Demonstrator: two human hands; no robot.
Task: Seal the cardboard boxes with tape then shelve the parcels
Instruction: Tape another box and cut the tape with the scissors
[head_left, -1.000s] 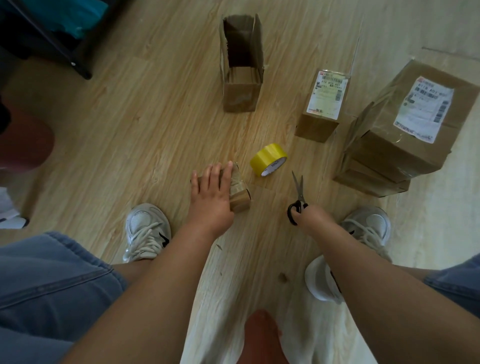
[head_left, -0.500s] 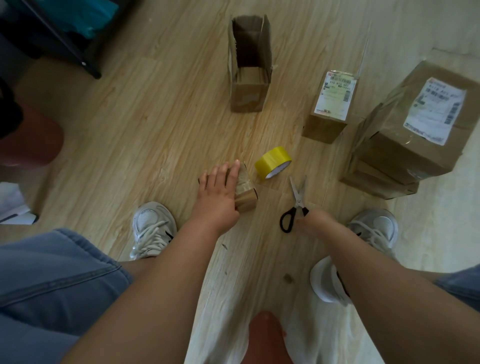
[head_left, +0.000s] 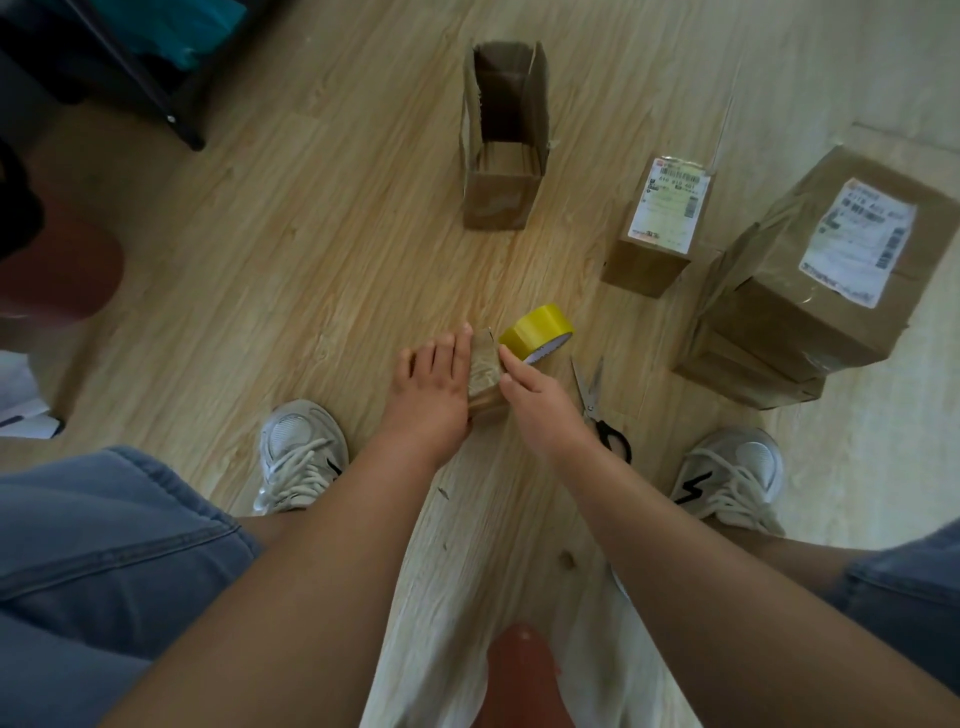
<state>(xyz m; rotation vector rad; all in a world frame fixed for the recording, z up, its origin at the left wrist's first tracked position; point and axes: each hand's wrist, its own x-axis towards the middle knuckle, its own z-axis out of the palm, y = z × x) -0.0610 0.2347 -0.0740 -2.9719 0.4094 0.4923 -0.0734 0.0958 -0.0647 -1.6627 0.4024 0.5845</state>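
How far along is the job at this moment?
Done: the large labelled box and the medium labelled box look taped. In hand: left hand and right hand press on the small box. Left: the tall box stands open; every parcel sits on the floor.

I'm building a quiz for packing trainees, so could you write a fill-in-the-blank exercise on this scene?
1. The tape roll beside the small box is ____ in colour.
2. The scissors lie on the floor, just ____ of the right hand.
3. The tall box at the back has its top ____.
4. The left hand and the right hand both touch the ____ box.
Missing words: yellow; right; open; small.
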